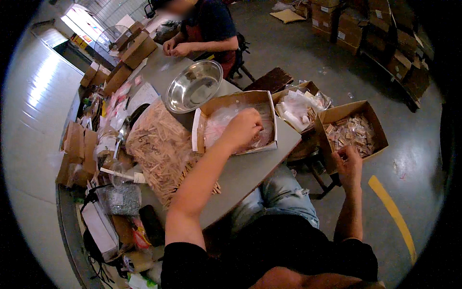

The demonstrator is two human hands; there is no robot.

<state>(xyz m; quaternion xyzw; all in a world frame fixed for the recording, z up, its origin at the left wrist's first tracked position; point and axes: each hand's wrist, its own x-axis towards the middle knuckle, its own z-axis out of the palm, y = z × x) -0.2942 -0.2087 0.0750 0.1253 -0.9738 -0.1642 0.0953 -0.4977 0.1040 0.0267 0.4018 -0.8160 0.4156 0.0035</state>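
My left hand (246,127) is over a shallow cardboard box (196,132) on the table, its fingers curled closed among clear plastic bags (219,123). What those fingers hold is hidden. On the other side, my right hand (349,163) is at the near rim of a deeper cardboard box (328,147). Its fingertips are pinched together, and anything between them is too small to name. That box contains many small wooden pieces in clear wrapping (355,131). Left of the shallow box lies a large clear bag of wooden sticks (156,144), with loose sticks (191,168) spilling at its near side.
A shiny metal bowl (195,86) stands beyond the shallow box. Another carton (317,89) with white plastic sits between the boxes. Across the table works another person (211,29). Cartons and clutter (72,149) line the left edge; stacked boxes (351,29) stand far right.
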